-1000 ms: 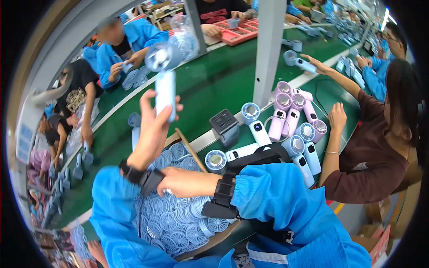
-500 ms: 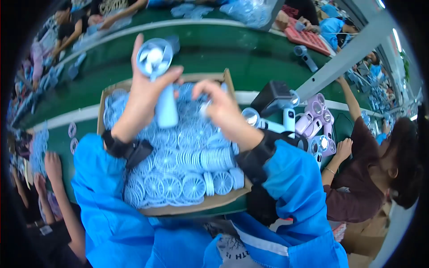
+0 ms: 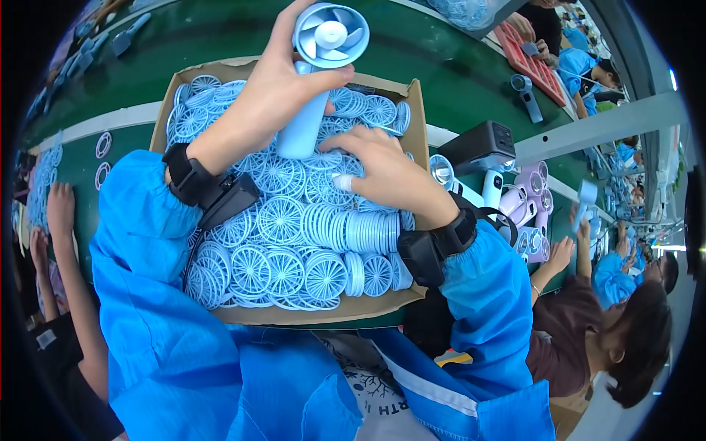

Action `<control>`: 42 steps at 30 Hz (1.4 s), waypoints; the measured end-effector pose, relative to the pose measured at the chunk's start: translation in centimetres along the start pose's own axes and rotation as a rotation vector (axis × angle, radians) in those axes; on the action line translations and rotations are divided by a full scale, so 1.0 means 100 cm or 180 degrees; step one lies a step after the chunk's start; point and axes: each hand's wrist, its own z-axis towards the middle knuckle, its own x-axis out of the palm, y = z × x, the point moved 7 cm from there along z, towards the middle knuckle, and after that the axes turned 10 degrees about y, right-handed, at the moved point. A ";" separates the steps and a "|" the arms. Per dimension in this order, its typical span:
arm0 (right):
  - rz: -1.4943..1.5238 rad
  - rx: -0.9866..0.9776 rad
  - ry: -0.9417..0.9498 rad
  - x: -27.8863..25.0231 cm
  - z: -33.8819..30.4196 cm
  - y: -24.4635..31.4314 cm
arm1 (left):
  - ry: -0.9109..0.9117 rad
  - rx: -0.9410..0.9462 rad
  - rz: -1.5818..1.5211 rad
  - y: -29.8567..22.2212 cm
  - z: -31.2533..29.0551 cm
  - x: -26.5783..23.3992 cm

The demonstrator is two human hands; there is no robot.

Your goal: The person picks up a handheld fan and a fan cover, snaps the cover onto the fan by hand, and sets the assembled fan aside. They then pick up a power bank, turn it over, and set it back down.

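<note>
My left hand (image 3: pixel 268 84) is closed round a light blue handheld fan (image 3: pixel 298 132). Its round head shows bare blades, with no cover over the front, and the handle points down over the box. Below and to the right, my right hand (image 3: pixel 379 165) reaches down to the heap of light blue round fan grilles (image 3: pixel 281 220). Its fingers are bent, the thumb stands apart from them, and a white wrap is on one digit. The fingertips touch grilles in the heap; none is seen lifted. An open cardboard box (image 3: pixel 316 317) holds the grilles, some loose, some in stacked rows.
Right of the box stand a black box-shaped device (image 3: pixel 478 145) and several purple fans (image 3: pixel 531 202). Across the green belt (image 3: pixel 412 66) lie a blue fan (image 3: pixel 526 99) and a red tray (image 3: pixel 526 62). Two purple rings (image 3: pixel 103 145) lie at left. Co-workers sit on both sides.
My right hand has gone from above the heap down onto the grilles. The fan in my left hand now sits higher and further right in view. The whole view has shifted.
</note>
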 end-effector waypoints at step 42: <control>0.3279 -0.0010 -0.1521 -0.053 -0.008 -0.017 | -0.1493 -0.4065 -0.0184 0.011 -0.026 0.017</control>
